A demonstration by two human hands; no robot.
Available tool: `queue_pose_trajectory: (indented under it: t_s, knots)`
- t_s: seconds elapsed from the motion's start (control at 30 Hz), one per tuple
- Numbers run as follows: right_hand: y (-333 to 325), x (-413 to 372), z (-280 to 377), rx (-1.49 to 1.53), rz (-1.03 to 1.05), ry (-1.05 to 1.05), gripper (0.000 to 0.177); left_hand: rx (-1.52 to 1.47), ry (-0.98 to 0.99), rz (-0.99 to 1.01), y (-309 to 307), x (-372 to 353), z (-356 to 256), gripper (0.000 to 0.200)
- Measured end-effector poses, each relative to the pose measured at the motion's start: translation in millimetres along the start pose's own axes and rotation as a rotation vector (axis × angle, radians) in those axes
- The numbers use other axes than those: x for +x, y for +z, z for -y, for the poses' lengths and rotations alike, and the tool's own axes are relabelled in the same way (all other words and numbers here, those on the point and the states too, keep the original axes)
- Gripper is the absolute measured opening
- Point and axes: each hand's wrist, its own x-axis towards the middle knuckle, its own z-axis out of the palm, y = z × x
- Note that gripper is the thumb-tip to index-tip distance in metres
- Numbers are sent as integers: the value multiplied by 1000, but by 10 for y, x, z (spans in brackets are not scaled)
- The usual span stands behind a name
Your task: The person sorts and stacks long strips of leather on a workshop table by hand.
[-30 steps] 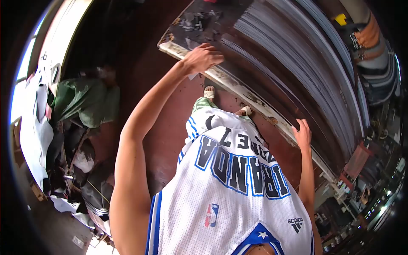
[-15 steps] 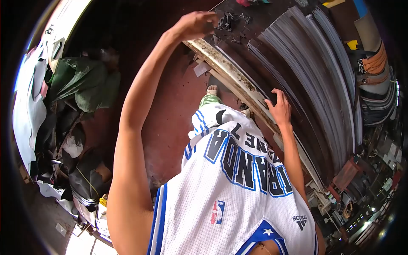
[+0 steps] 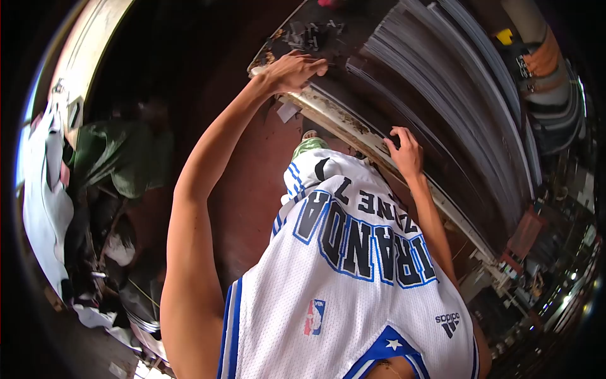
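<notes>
My left hand (image 3: 295, 71) reaches over the near left corner of a dark table (image 3: 341, 69), fingers stretched and slightly spread, with nothing visible in them. Just beyond it lies a loose heap of small dark pieces (image 3: 312, 35), too small to name. My right hand (image 3: 407, 153) hovers at the worn, pale front edge (image 3: 344, 120) of the table. Its fingers are bent, with a gap between thumb and forefinger, and I see nothing held. Close to this hand are long stacked grey-edged strips or sheets (image 3: 461, 82), curved by the lens.
Rolled material with orange straps (image 3: 541, 60) stands at the right. Crates and clutter (image 3: 527, 230) lie at the lower right. Green cloth (image 3: 113, 155) and dark piled material (image 3: 126, 252) are on the left. My legs stand on a reddish floor (image 3: 246, 196) by the table.
The view has shifted, so the table and stacks sit further left. My left hand has come lower in view and its fingers have straightened. My right hand has moved slightly left.
</notes>
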Motion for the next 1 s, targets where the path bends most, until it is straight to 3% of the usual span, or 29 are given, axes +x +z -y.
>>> queue_pose_trajectory:
  t_s: [0.1, 0.27, 0.43, 0.63, 0.83, 1.0]
  knots:
    - [4, -39, -29, 11, -15, 24, 27, -61, 91, -88, 51, 26, 7, 44]
    - [0, -35, -10, 55, -42, 59, 27, -82, 44, -31, -105, 47, -101, 39]
    - [31, -64, 7, 40, -65, 53, 25, 20, 143, 6, -101, 113, -331, 34]
    - [167, -117, -4, 139, -163, 33, 28, 22, 332, -105, 199, 352, -813, 28]
    - [123, -343, -65, 73, -77, 121, 33, 63, 251, -46, 267, 274, -775, 25]
    - [-271, -1031, -646, 36, -177, 154, 37, 136, 208, 71, 117, 207, -651, 23]
